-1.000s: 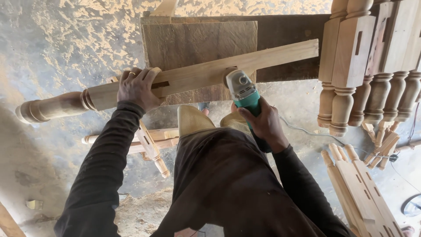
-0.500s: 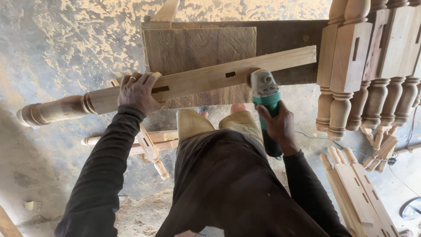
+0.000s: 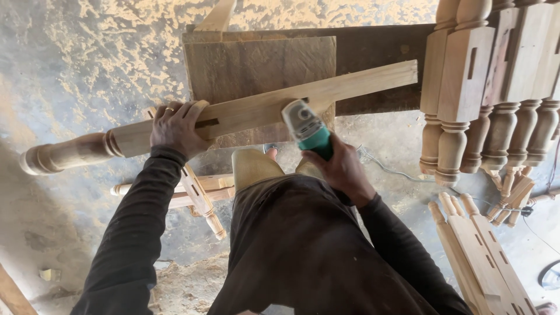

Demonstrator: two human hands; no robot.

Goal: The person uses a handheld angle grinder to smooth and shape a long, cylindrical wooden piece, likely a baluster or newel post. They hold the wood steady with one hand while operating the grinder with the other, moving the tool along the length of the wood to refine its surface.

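A long turned wooden leg (image 3: 256, 111) lies slantwise across a dark wooden bench (image 3: 373, 52), its round turned end at the left and its square, slotted part at the right. My left hand (image 3: 175, 125) presses down on the leg beside a slot. My right hand (image 3: 341, 169) grips a green and grey angle grinder (image 3: 306, 128), whose head rests against the near face of the leg's square part. Both arms wear dark sleeves.
A row of finished turned legs (image 3: 496, 99) stands at the right. More wooden parts (image 3: 484, 251) lie on the floor at lower right, and a small turned piece (image 3: 201, 198) lies under the bench. Sawdust covers the ground (image 3: 76, 52). A cable (image 3: 385, 166) trails right.
The grinder first slid right along the leg, then came back left toward the middle. My left hand stays put on the leg.
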